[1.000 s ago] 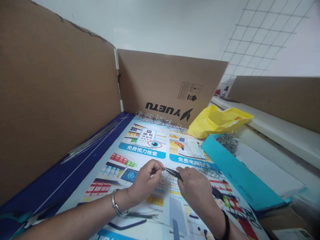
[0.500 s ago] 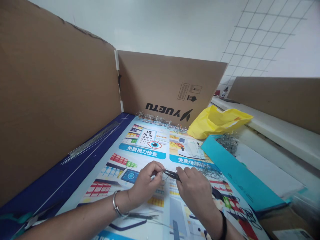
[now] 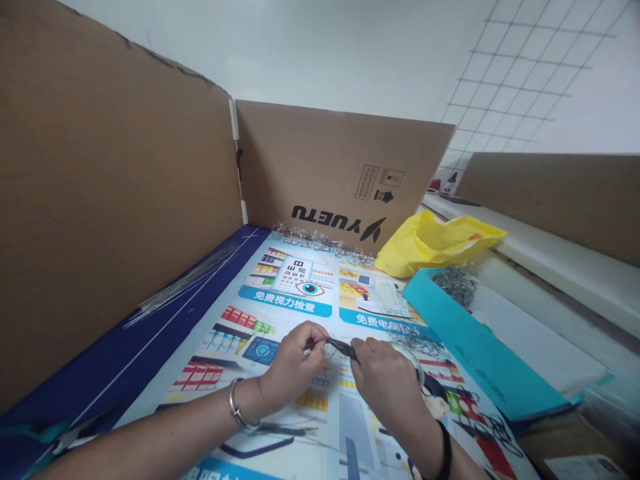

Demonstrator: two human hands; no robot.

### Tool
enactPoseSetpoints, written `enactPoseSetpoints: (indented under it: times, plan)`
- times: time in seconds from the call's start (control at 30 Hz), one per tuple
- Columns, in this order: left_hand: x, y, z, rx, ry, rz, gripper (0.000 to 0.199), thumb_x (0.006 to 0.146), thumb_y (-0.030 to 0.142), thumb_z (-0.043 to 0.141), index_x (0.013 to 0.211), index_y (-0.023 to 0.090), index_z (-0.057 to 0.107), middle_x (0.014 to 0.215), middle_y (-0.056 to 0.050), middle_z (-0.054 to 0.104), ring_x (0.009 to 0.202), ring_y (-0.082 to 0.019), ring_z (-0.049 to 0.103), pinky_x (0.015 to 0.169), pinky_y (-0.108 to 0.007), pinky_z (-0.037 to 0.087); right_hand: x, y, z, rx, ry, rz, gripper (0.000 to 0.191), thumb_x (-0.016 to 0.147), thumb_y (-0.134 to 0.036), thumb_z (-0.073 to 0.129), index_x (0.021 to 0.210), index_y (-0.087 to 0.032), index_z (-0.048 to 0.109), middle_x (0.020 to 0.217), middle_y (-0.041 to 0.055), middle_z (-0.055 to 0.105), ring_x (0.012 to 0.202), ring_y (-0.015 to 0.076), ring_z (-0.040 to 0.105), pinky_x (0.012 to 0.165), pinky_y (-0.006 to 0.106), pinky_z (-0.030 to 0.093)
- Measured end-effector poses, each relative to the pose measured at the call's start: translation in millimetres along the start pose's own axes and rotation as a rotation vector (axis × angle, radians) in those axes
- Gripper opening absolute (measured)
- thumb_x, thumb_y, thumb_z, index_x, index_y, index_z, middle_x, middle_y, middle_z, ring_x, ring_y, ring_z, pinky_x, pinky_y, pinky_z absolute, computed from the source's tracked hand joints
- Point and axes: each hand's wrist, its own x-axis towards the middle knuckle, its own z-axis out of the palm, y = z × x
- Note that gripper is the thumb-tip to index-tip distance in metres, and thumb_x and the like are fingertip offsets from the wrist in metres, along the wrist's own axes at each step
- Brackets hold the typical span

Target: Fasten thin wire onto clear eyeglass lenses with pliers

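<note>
My left hand [image 3: 295, 365] is closed in a pinch on a thin wire, mostly hidden by the fingers. My right hand [image 3: 390, 380] is wrapped round a pair of dark pliers [image 3: 343, 347]. The pliers' jaws point left and meet the wire right at my left fingertips. Under my left wrist lies a bundle of thin wires [image 3: 290, 430] on the printed poster sheet [image 3: 320, 327]. Just beyond my right hand is a loose heap of small bent wire pieces [image 3: 413, 343].
Cardboard panels [image 3: 320, 160] stand at the left and back. Long straight wires [image 3: 185, 280] lie along the left side. Tangled wire pieces [image 3: 457, 287] sit in a turquoise box [image 3: 480, 353] at right, near a yellow bag [image 3: 435, 243]. Turquoise-handled scissors [image 3: 35, 433] show blurred at lower left.
The pliers have turned slightly and their jaws look closer together. My right hand has tilted and shifted a little left; my left hand stays nearly still.
</note>
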Motion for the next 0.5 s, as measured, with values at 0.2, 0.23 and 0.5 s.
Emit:
enactPoseSetpoints:
  times: [0.2,0.23,0.5]
  plan:
    - [-0.8,-1.2,-0.3,-0.028,-0.005,0.023,0.010,0.079,0.011,0.043,0.076,0.019,0.047,0.086,-0.004,0.057,0.083,-0.015,0.055,0.075,-0.029,0.045,0.6,-2.0,3.2,0.123,-0.045,0.050,0.012,0.080,-0.016,0.052,0.083,-0.022,0.062,0.074,0.0008,0.065,0.068,0.0154,0.058,0.058,0.027,0.027]
    - [-1.1,-0.9,-0.3,-0.035,-0.004,0.024,0.009,0.079,0.011,0.043,0.077,0.019,0.047,0.086,-0.004,0.057,0.083,-0.015,0.055,0.075,-0.029,0.045,0.5,-2.1,3.8,0.142,-0.048,0.053,0.012,0.080,-0.016,0.052,0.082,-0.022,0.062,0.074,0.0007,0.065,0.067,0.0150,0.059,0.058,0.026,0.027]
    - [1.1,4.9,-4.7,-0.060,-0.026,-0.025,0.008,0.078,0.013,0.043,0.074,0.019,0.047,0.086,-0.004,0.058,0.080,-0.014,0.056,0.073,-0.028,0.045,0.7,-0.9,5.6,0.187,-0.002,0.040,0.011,0.079,-0.015,0.052,0.077,-0.022,0.061,0.071,-0.0009,0.065,0.065,0.0130,0.058,0.056,0.025,0.028]
